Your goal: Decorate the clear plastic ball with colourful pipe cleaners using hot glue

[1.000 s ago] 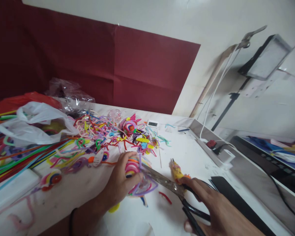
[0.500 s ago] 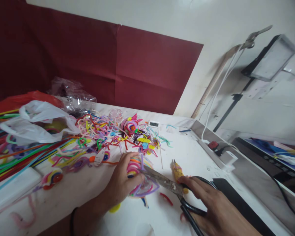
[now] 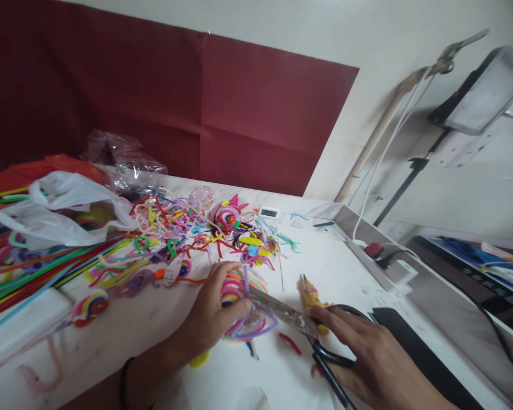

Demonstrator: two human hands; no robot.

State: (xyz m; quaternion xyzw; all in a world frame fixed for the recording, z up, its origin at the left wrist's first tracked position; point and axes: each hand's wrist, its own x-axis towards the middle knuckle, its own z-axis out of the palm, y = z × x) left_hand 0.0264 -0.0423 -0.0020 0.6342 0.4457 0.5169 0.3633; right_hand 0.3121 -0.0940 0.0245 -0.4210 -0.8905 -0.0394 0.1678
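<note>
My left hand [image 3: 211, 313] is closed around a coiled pipe-cleaner piece [image 3: 248, 319] in pink, orange and purple, pressing it on the white table [image 3: 337, 267]. My right hand [image 3: 370, 361] grips black-handled scissors [image 3: 301, 327], whose steel blades point left and meet the purple loop of that piece beside my left thumb. A yellow glue-gun-like tool [image 3: 310, 296] lies just behind the blades.
A heap of colourful pipe-cleaner scraps [image 3: 188, 230] covers the table's middle, with long straight pipe cleaners [image 3: 34, 273] and plastic bags [image 3: 55, 210] at the left. A power strip [image 3: 387, 265], a black flat object [image 3: 414, 347] and a small white digital display [image 3: 268, 212] lie to the right.
The right hand has slid a little left and up with the scissors, its fingers now lying flatter over the handles. The left hand stays on the coiled piece.
</note>
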